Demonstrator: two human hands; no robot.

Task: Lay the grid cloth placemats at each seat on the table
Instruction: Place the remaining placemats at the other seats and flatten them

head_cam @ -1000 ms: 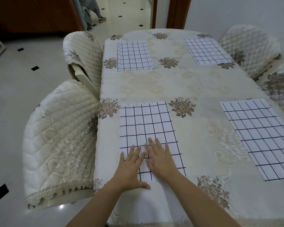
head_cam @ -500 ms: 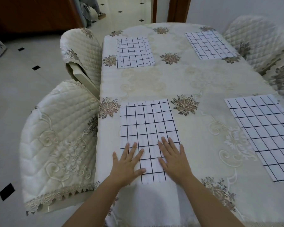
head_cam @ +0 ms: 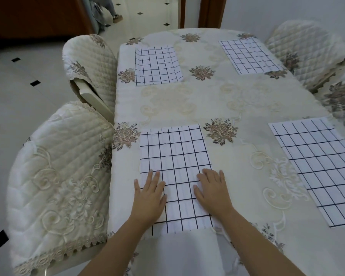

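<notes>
Head view: left hand (head_cam: 148,198) and right hand (head_cam: 213,193) press nearest grid placemat (head_cam: 175,152).

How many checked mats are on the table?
4: the near-left mat, the near-right mat, the far-left mat and the far-right mat. None seems hidden.

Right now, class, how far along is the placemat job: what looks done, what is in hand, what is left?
Done: the far-left placemat, far-right placemat and near-right placemat lie on the tablecloth. In hand: the left hand and right hand press flat on both sides of the near-left placemat. Left: probably just lifting the hands; no seat in view lacks a mat.
</notes>
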